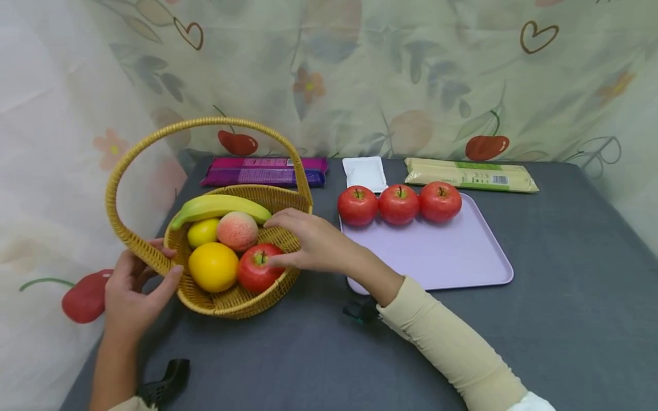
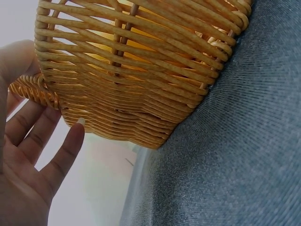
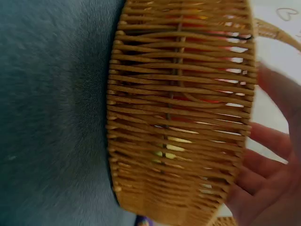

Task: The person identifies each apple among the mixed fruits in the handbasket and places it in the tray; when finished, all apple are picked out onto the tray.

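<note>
A wicker basket (image 1: 231, 311) with a tall arched handle stands on the left of the table. Inside lie a banana (image 1: 221, 206), a lemon (image 1: 203, 232), a peach (image 1: 237, 230), an orange-yellow round fruit (image 1: 213, 267) and a red apple (image 1: 259, 269). My left hand (image 1: 132, 288) holds the basket's left side at the foot of the handle, thumb toward the rim. Over the right rim, my right hand (image 1: 315, 242) reaches in with fingers spread, thumb beside the apple. The right wrist view shows the hand (image 3: 270, 174) beyond the basket wall (image 3: 178, 108).
Three red apples (image 1: 398, 204) sit in a row along the back of a lilac tray (image 1: 426, 257). Behind are purple and pink packets (image 1: 264, 171), a white square packet (image 1: 365, 173) and a pale green-yellow packet (image 1: 470, 174). A patterned curtain (image 1: 370, 74) hangs behind the grey table.
</note>
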The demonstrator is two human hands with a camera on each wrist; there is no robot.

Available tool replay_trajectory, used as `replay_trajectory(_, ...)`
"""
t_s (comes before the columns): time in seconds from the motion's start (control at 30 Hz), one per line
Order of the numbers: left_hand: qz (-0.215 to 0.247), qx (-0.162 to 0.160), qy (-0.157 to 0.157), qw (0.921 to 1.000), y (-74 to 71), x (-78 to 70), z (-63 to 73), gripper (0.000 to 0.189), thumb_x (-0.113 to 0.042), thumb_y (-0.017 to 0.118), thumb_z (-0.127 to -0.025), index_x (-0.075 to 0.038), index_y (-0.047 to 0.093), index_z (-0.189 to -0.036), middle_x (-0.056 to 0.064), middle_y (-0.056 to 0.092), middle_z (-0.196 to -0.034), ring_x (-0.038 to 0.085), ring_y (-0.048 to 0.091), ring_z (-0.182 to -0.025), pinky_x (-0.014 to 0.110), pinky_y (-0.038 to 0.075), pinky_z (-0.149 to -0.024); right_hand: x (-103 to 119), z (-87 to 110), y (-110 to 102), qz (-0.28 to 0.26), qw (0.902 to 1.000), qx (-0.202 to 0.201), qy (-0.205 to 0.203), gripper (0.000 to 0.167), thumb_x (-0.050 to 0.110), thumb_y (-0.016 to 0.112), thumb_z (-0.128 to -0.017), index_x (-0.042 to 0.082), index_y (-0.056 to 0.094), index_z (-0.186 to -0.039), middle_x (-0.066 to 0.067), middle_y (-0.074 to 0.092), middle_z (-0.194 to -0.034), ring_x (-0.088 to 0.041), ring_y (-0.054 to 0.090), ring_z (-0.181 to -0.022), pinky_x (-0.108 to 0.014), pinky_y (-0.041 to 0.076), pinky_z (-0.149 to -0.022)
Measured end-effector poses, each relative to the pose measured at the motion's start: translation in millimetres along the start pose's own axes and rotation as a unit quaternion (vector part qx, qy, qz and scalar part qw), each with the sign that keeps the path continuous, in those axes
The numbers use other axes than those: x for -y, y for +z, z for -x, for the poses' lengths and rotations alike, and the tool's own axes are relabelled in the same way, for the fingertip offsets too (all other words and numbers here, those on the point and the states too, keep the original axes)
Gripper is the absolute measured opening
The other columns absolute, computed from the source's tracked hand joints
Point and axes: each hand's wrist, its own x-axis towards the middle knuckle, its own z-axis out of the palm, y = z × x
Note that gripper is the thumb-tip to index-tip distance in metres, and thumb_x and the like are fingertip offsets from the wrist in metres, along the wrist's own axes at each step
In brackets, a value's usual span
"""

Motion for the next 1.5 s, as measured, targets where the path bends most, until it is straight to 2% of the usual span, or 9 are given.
replay_trajectory(0.13, 0.008, -0.006, 0.013, 0.9999, 0.3, -0.1, 0.1, 0.060, 0.020, 0.073, -0.072, 0.010, 0.056, -0.129, 0.018, 0.063, -0.112, 0.017, 0.063, -0.099, 0.015, 0.050, -0.087, 1, -23.1, 0, 0.005, 0.9927, 0.119, 0.020, 0.079, 0.050, 0.079, -0.082, 0.010, 0.052, -0.144, -0.005, 0.056, -0.141, -0.017, 0.051, -0.125, -0.029, 0.041, -0.107)
replay_trajectory(0.3, 0.011, -0.005, 0.015, 0.9998, -0.5, 0.1, 0.0, 0.061, 0.020, 0.073, -0.072, 0.010, 0.055, -0.129, 0.017, 0.063, -0.112, 0.017, 0.063, -0.099, 0.016, 0.050, -0.087, 4, -50.3, -7, 0.005, 0.9623, 0.268, 0.046, 0.088, 0.051, 0.080, -0.080, 0.012, 0.046, -0.150, -0.002, 0.053, -0.141, -0.017, 0.050, -0.122, -0.027, 0.039, -0.106)
replay_trajectory(0.43, 0.013, -0.008, 0.022, 0.9996, -0.1, 1.2, 0.2, 0.061, 0.020, 0.073, -0.071, 0.011, 0.056, -0.129, 0.015, 0.064, -0.111, 0.017, 0.064, -0.098, 0.015, 0.050, -0.087, 1, -61.5, -7, -0.017, 0.9421, 0.331, 0.049, 0.084, 0.050, 0.081, -0.079, 0.012, 0.048, -0.147, 0.002, 0.054, -0.134, -0.014, 0.050, -0.116, -0.023, 0.042, -0.101)
replay_trajectory(0.53, 0.008, -0.008, 0.023, 0.9997, 0.7, 2.2, -0.8, 0.061, 0.019, 0.074, -0.071, 0.010, 0.056, -0.129, 0.015, 0.064, -0.111, 0.016, 0.064, -0.099, 0.015, 0.050, -0.087, -5, -63.0, -4, -0.046, 0.9407, 0.335, 0.034, 0.077, 0.047, 0.081, -0.080, 0.013, 0.052, -0.142, 0.003, 0.056, -0.128, -0.013, 0.051, -0.113, -0.020, 0.043, -0.097)
replay_trajectory(0.7, 0.005, -0.010, 0.026, 0.9996, 2.7, 2.6, -2.9, 0.060, 0.019, 0.074, -0.071, 0.011, 0.056, -0.128, 0.017, 0.063, -0.111, 0.015, 0.063, -0.099, 0.014, 0.050, -0.086, -14, -59.5, -2, -0.071, 0.9492, 0.306, 0.011, 0.072, 0.047, 0.082, -0.078, 0.015, 0.055, -0.137, 0.005, 0.058, -0.121, -0.011, 0.054, -0.108, -0.019, 0.046, -0.092)
replay_trajectory(0.9, 0.019, -0.020, 0.042, 0.9987, 6.3, -6.9, -3.7, 0.055, 0.022, 0.071, -0.071, 0.018, 0.054, -0.123, 0.019, 0.063, -0.108, 0.015, 0.063, -0.096, 0.013, 0.050, -0.085, -15, -56.4, 1, -0.080, 0.9562, 0.281, 0.006, 0.066, 0.047, 0.081, -0.077, 0.018, 0.056, -0.131, 0.005, 0.061, -0.115, -0.011, 0.056, -0.102, -0.020, 0.049, -0.087)
replay_trajectory(1.03, 0.011, -0.014, 0.034, 0.9993, 5.5, -2.5, -2.4, 0.057, 0.021, 0.072, -0.071, 0.015, 0.055, -0.126, 0.017, 0.063, -0.110, 0.015, 0.063, -0.097, 0.014, 0.050, -0.085, -15, -53.8, 3, -0.081, 0.9593, 0.270, 0.004, 0.063, 0.047, 0.081, -0.077, 0.018, 0.057, -0.128, 0.006, 0.062, -0.112, -0.010, 0.057, -0.100, -0.021, 0.051, -0.084)
replay_trajectory(1.3, -0.002, -0.005, 0.006, 1.0000, 2.9, 0.8, -1.4, 0.059, 0.018, 0.074, -0.073, 0.010, 0.056, -0.129, 0.017, 0.064, -0.112, 0.016, 0.063, -0.099, 0.015, 0.050, -0.087, -17, -50.4, 4, -0.128, 0.9612, 0.244, 0.005, 0.067, 0.048, 0.080, -0.078, 0.018, 0.055, -0.133, 0.005, 0.061, -0.114, -0.012, 0.058, -0.100, -0.023, 0.051, -0.086)
replay_trajectory(1.5, 0.016, -0.018, 0.034, 0.9991, 4.1, -0.2, -0.7, 0.057, 0.022, 0.072, -0.071, 0.016, 0.055, -0.125, 0.015, 0.064, -0.110, 0.015, 0.063, -0.097, 0.014, 0.050, -0.085, -16, -48.6, 6, -0.137, 0.9633, 0.231, -0.004, 0.068, 0.048, 0.079, -0.079, 0.018, 0.053, -0.135, 0.006, 0.061, -0.115, -0.011, 0.058, -0.100, -0.023, 0.051, -0.085)
